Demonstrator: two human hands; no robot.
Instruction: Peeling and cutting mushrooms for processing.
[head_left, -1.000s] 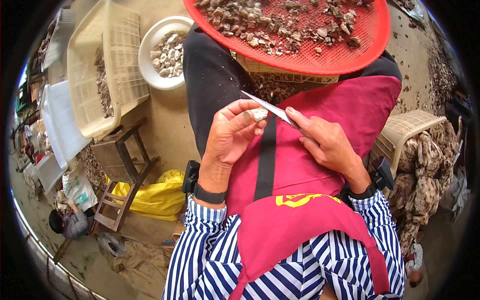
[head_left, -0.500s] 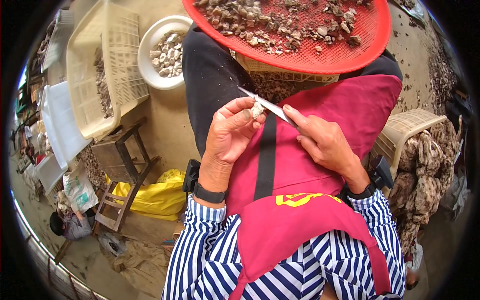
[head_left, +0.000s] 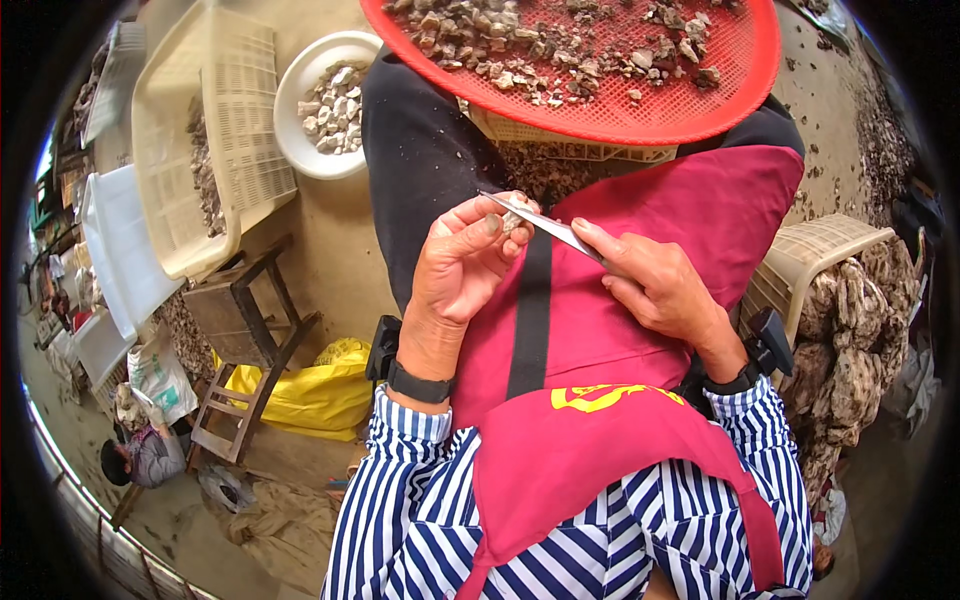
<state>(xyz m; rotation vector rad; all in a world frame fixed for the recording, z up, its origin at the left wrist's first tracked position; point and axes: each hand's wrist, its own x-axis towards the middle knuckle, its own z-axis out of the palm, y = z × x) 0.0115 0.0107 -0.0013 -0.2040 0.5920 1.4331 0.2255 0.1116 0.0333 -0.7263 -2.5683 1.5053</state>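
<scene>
Between the fingertips of my left hand (head_left: 462, 258) is a small whitish, rough chunk (head_left: 511, 219), partly hidden by the blade. My right hand (head_left: 655, 275) is closed around a knife (head_left: 560, 230), its handle mostly out of sight in the palm. The thin silvery blade points up and left and lies across the chunk, close to my left fingertips. Both hands are over the crimson apron (head_left: 620, 330) on my lap. Beyond them, a red mesh tray (head_left: 660, 118) holds many grey-brown and pale broken chunks (head_left: 480, 40).
To the left, a white basin (head_left: 290, 120) contains pale pieces, beside a cream plastic crate (head_left: 235, 130). A wooden stool (head_left: 235, 320) and yellow sack (head_left: 320, 395) are lower left. At right, a crate (head_left: 800, 265) stands by large brown lumps (head_left: 845, 340). Another person (head_left: 150, 455) sits far left.
The knife blade has tilted flatter and now crosses over the chunk. My right hand has shifted slightly right and down; my left hand stays nearly in place.
</scene>
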